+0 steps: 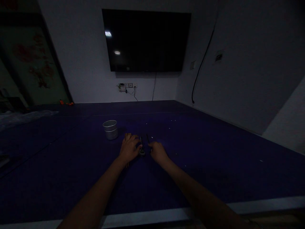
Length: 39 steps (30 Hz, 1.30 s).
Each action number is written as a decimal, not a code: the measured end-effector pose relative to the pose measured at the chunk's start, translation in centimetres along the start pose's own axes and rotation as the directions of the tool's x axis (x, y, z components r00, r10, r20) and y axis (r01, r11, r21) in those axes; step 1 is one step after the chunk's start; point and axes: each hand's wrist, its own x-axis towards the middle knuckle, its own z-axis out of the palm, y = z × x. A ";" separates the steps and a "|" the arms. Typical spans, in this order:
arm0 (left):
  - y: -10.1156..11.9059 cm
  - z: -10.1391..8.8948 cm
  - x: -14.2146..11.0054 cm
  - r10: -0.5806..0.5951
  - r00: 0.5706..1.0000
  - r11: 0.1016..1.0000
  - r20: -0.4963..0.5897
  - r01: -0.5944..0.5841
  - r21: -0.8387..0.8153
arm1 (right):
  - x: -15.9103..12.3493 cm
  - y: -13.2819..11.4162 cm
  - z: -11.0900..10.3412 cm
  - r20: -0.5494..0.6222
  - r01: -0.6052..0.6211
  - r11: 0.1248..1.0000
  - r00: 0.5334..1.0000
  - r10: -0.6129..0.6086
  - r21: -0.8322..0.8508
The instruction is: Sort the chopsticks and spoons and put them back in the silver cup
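Right hand curled, gripping dark rod

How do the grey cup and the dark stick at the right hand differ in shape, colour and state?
The cup is wide and round; the stick is thin.
The cup is pale grey; the stick is nearly black.
The cup stands upright, untouched; the stick pokes out from the right hand.
Both show against the purple surface.

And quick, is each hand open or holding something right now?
Left hand: over thin sticks; whether it grips them can't be told.
Right hand: closed, holding a dark tool.
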 end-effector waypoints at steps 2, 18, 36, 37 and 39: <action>0.1 0.2 -0.1 0.078 0.996 0.997 0.040 -0.077 -0.024 | 0.0 0.0 0.0 0.001 0.016 1.000 1.000 -0.016 -0.007; -0.1 0.6 -0.2 0.161 0.979 0.987 0.128 -0.157 -0.039 | 0.5 0.5 1.3 -0.041 0.052 0.998 0.998 -0.051 0.023; 0.0 0.2 -0.2 0.155 0.965 0.988 0.210 -0.146 -0.057 | 0.9 1.0 1.3 0.030 0.105 0.994 0.994 -0.106 0.039; 0.0 0.2 -0.2 0.159 0.965 0.987 0.208 -0.150 -0.056 | 0.9 1.0 1.3 0.028 0.104 0.994 0.994 -0.105 0.037; -0.1 0.3 -0.2 0.170 0.965 0.985 0.198 -0.163 -0.055 | 0.9 0.9 1.3 0.027 0.104 0.994 0.994 -0.105 0.032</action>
